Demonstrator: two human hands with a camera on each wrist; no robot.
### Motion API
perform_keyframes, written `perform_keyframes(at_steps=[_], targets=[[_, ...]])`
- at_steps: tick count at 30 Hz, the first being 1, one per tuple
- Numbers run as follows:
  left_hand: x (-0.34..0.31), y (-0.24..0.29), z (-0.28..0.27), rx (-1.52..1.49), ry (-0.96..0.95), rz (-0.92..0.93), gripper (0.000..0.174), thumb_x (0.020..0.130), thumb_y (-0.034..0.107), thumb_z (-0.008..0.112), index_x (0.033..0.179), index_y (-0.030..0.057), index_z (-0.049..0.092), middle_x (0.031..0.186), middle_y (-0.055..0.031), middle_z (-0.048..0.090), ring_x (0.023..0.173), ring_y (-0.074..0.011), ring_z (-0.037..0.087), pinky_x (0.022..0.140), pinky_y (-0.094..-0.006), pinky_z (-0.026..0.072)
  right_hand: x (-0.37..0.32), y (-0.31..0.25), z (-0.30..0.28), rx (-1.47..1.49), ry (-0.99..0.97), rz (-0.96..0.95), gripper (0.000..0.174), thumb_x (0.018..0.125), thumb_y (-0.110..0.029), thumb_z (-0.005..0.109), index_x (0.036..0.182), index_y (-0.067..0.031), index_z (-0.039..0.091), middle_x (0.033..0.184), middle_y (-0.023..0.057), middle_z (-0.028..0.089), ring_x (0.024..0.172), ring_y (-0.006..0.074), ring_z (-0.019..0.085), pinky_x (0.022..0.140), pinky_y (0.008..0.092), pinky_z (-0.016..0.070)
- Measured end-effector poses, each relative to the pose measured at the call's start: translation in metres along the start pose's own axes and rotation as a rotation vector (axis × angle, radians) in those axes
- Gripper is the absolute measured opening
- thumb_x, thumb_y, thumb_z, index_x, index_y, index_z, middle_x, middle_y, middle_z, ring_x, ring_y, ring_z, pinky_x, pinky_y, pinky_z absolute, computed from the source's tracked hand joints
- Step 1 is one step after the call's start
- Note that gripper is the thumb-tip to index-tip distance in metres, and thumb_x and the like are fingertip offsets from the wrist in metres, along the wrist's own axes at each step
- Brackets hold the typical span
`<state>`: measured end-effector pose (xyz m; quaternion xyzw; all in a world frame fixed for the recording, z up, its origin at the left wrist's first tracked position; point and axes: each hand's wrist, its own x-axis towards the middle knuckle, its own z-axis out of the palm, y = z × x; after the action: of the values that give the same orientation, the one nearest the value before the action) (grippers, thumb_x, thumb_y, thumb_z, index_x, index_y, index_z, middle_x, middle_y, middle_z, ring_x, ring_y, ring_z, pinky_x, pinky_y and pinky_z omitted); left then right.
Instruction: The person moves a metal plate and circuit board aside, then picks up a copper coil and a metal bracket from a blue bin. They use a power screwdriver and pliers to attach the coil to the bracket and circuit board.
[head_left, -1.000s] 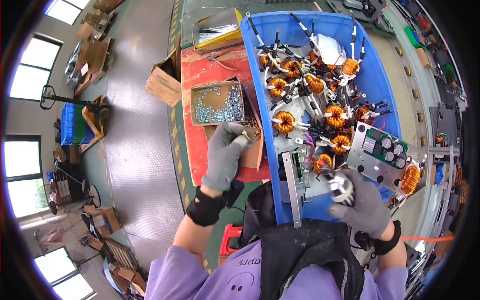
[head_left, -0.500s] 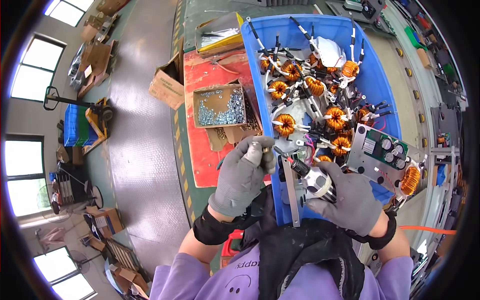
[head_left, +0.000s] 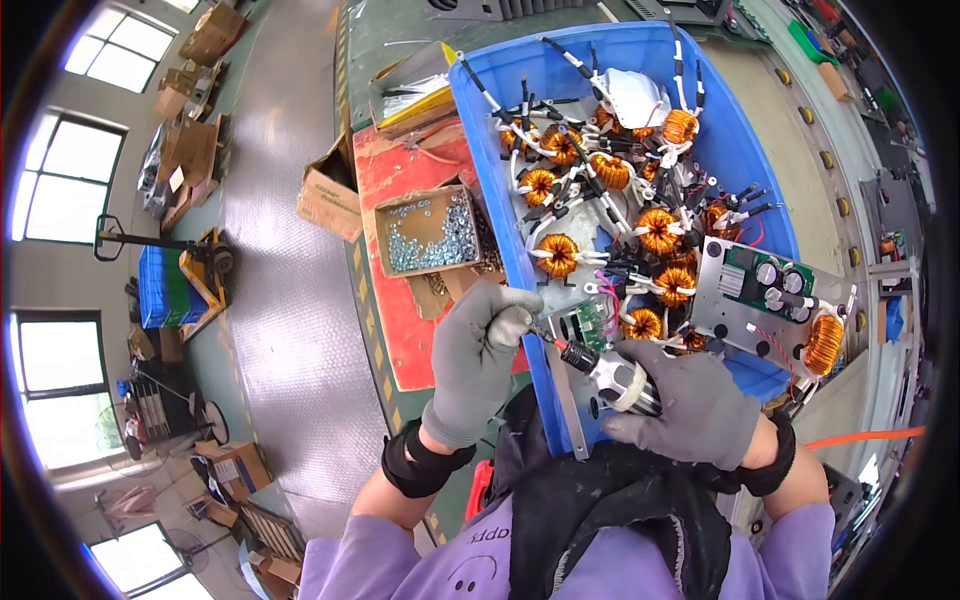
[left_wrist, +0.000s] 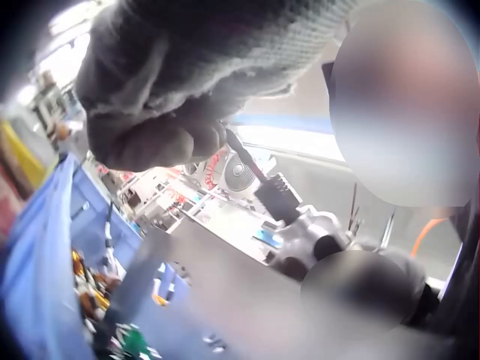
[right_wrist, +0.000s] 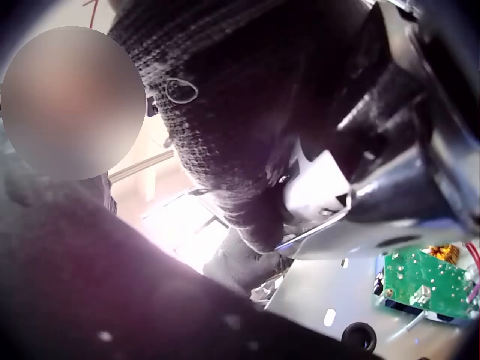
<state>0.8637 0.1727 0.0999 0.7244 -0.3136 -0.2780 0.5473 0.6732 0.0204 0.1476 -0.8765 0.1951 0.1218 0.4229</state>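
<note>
The right gloved hand [head_left: 690,405] grips a silver and black power driver [head_left: 622,384], its bit pointing left toward the left hand. The left gloved hand [head_left: 478,360] has its fingers curled around the bit's tip; whether a small part is between them is hidden. In the left wrist view the driver's black collar [left_wrist: 276,199] and bit run up to the fingertips of the left hand [left_wrist: 187,75]. Below the driver a metal plate [head_left: 572,415] with a green circuit board [head_left: 590,322] stands at the near left edge of the blue bin [head_left: 520,235].
Copper-wound coils [head_left: 658,231] with cables fill the bin. Another plate with a board [head_left: 765,285] lies across its right side. Left of the bin, a box of nuts [head_left: 432,235] sits on a red surface [head_left: 400,345]. An orange hose [head_left: 865,437] runs off right.
The left hand has moved from beside the box of nuts rightward to the driver's tip. The driver has turned its bit toward that hand. The view has shifted slightly.
</note>
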Motion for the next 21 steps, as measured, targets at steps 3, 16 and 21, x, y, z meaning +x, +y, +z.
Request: perform_keyframes(at_steps=[3, 16, 21], targets=[[0.011, 0.011, 0.004, -0.132, -0.112, 0.064, 0.038, 0.101, 0.032, 0.056, 0.114, -0.0032, 0.060, 0.087, -0.0063, 0.064, 0.081, -0.0127, 0.059, 0.075, -0.0287, 0.0491, -0.006, 0.009, 0.001, 0.227, -0.003, 0.026, 0.068, 0.079, -0.045, 0.076, 0.128, -0.0053, 0.052, 0.095, 0.0195, 0.068, 0.090, 0.0379, 0.067, 0.077, 0.0451, 0.0529], [0.259, -0.067, 0.067, 1.076, -0.809, -0.187, 0.044, 0.088, 0.035, 0.057, 0.119, 0.0042, 0.064, 0.107, -0.0191, 0.070, 0.100, -0.0325, 0.067, 0.086, -0.0397, 0.0514, -0.045, 0.070, -0.008, 0.420, 0.413, 0.117, 0.068, 0.078, -0.041, 0.078, 0.126, -0.0010, 0.050, 0.088, 0.0172, 0.069, 0.081, 0.0336, 0.070, 0.071, 0.0381, 0.0527], [0.256, -0.076, 0.092, 1.255, -1.390, 0.116, 0.039, 0.079, 0.015, 0.068, 0.118, 0.0067, 0.066, 0.095, -0.0178, 0.071, 0.089, -0.0337, 0.069, 0.078, -0.0425, 0.0549, -0.059, 0.073, -0.008, 0.444, 0.439, 0.172, 0.068, 0.079, -0.041, 0.078, 0.126, -0.0004, 0.050, 0.087, 0.0173, 0.068, 0.080, 0.0344, 0.070, 0.071, 0.0382, 0.0525]])
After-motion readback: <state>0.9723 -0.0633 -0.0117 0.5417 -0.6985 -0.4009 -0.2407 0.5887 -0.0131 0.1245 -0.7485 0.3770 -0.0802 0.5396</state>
